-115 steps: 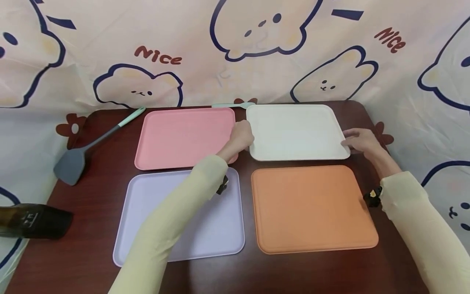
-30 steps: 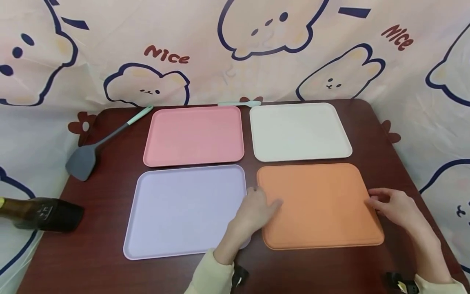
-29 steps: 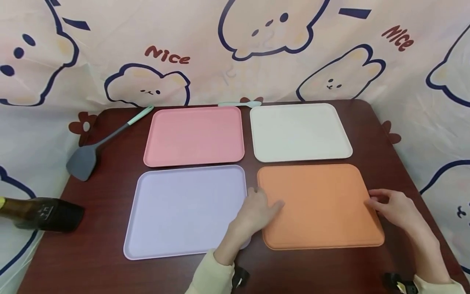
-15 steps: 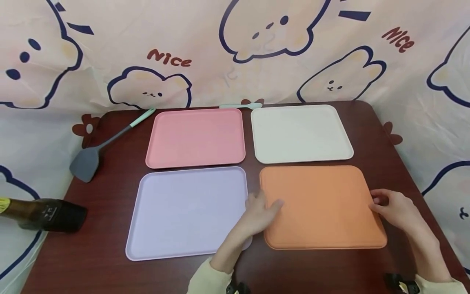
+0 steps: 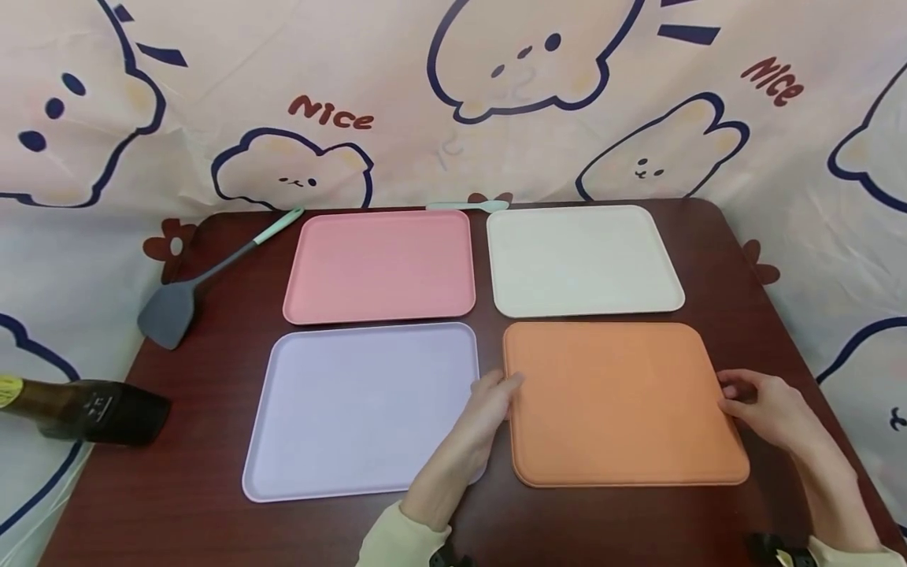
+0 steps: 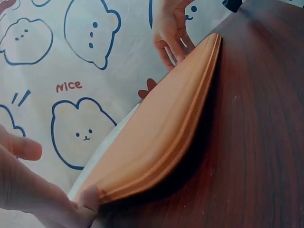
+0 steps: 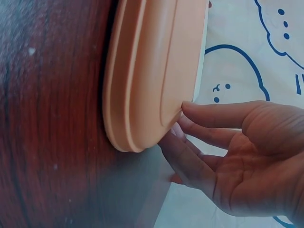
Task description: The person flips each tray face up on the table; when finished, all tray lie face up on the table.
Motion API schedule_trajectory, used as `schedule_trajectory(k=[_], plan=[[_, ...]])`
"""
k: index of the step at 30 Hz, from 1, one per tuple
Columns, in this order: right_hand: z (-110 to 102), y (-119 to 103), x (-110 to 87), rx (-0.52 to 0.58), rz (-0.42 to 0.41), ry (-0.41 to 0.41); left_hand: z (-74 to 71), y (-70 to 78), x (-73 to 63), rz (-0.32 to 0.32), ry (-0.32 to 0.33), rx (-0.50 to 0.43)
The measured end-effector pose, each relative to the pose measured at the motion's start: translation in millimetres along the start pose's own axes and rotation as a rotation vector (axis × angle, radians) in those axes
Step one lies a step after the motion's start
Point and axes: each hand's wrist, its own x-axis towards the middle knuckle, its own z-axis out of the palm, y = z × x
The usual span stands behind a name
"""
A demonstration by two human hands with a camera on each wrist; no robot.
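Note:
An orange tray [image 5: 623, 402] lies at the front right of the table, its edge stepped in two ridges. At its left side my left hand [image 5: 485, 405] has fingertips [image 6: 89, 202] against the rim, the thumb [image 6: 26, 148] held apart above. My right hand [image 5: 772, 405] pinches the opposite rim between thumb [image 7: 209, 114] on top and fingers bent at the edge. A lilac tray [image 5: 364, 413] lies beside the left hand, which overlaps its right side in the head view. Behind lie a pink tray [image 5: 383, 268] and a white tray [image 5: 584, 260].
A grey spatula [image 5: 170, 311] with a mint handle lies at the table's left. A dark bottle [image 5: 106, 411] lies at the left edge. A pale mint utensil [image 5: 468, 205] is at the back edge. A printed cloth [image 5: 397, 79] hangs behind the brown table [image 5: 156, 496].
Both hands have come from the white tray to the orange one. Within the last half second my left hand has drawn its thumb back from the orange surface to the left rim.

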Motion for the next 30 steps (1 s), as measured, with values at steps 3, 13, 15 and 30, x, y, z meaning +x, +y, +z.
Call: schedule_trajectory(k=[3, 13, 15, 30], plan=[[-0.5, 0.0, -0.1, 0.010, 0.004, -0.007, -1.8, 0.1, -0.3, 0.004, 0.014, -0.003], [-0.7, 3.0, -1.4, 0.043, 0.002, -0.013, -20.0, -2.7, 4.1, 0.036, -0.009, -0.072], [-0.3, 3.5, -1.9, 0.054, 0.006, -0.013, -22.3, -3.6, 5.4, 0.033, -0.036, -0.093], [2.1, 0.0, -3.0, 0.137, -0.018, -0.049, -19.9, -2.7, 11.9, 0.060, -0.070, -0.162]])
